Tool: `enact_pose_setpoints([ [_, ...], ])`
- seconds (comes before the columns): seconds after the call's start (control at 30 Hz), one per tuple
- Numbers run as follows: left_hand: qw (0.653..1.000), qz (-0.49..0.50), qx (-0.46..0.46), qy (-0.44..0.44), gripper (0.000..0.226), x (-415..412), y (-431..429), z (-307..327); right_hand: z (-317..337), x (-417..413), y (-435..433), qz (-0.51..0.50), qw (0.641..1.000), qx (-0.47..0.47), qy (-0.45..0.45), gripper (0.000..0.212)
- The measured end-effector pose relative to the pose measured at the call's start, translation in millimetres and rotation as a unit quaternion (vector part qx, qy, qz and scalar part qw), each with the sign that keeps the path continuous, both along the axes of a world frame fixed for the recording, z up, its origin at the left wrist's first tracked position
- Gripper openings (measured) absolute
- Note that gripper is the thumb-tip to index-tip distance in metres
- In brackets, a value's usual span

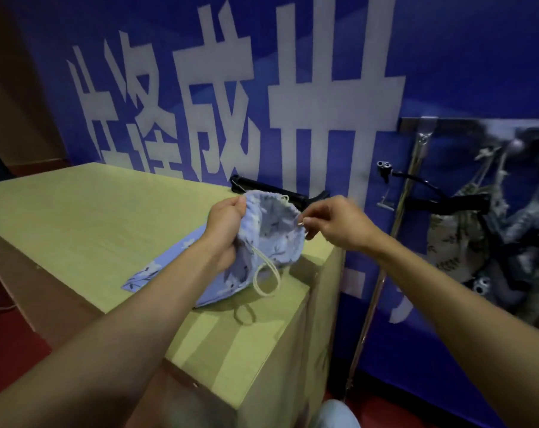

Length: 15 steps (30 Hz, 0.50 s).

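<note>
The scene is dimly lit from above. Soft shadows are cast on the counter (86,217) beneath the drawstring bag (262,242). Motion blur is seen throughout, and straight edges are bowed by wide-angle distortion.

Both hands (228,223) (336,223) hold the blue drawstring pouch (271,242) open.

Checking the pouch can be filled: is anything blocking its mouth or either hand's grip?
Nothing visible. The left hand grips the left rim of the drawstring pouch, the right hand pinches the right rim, and the mouth gapes open.
</note>
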<state>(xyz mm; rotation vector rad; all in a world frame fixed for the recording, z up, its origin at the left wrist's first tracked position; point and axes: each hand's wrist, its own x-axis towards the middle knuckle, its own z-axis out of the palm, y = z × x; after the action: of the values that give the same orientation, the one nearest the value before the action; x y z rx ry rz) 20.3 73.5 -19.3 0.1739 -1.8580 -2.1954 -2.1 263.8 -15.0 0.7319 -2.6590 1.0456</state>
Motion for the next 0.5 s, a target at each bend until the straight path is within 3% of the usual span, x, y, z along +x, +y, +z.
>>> enact_pose_setpoints([
  [0.1, 1.0, -0.012, -0.022, 0.018, 0.027, 2.4, 22.8, 29.3, 41.5, 11.7, 36.0, -0.101, 0.989, 0.077, 0.077, 0.015],
  [0.2, 0.983, -0.017, -0.163, 0.084, 0.029, 2.7, 48.6, 56.8, 81.0, 29.5, 66.7, -0.179, 0.949, 0.214, 0.144, 0.022],
  [0.33, 0.882, -0.019, -0.435, 0.179, 0.028, 23.4, 75.0, 91.1, 126.6, 63.8, 102.3, -0.224, 0.889, 0.361, 0.172, 0.023],
  [0.43, 0.824, -0.089, -0.527, 0.187, 0.034, 42.7, 88.4, 110.6, 154.4, 84.2, 126.2, -0.244, 0.878, 0.374, 0.172, 0.022],
  [0.5, 0.805, -0.134, -0.549, 0.179, 0.038, 51.5, 97.7, 115.5, 165.2, 95.3, 138.3, -0.237, 0.881, 0.373, 0.171, 0.019],
])
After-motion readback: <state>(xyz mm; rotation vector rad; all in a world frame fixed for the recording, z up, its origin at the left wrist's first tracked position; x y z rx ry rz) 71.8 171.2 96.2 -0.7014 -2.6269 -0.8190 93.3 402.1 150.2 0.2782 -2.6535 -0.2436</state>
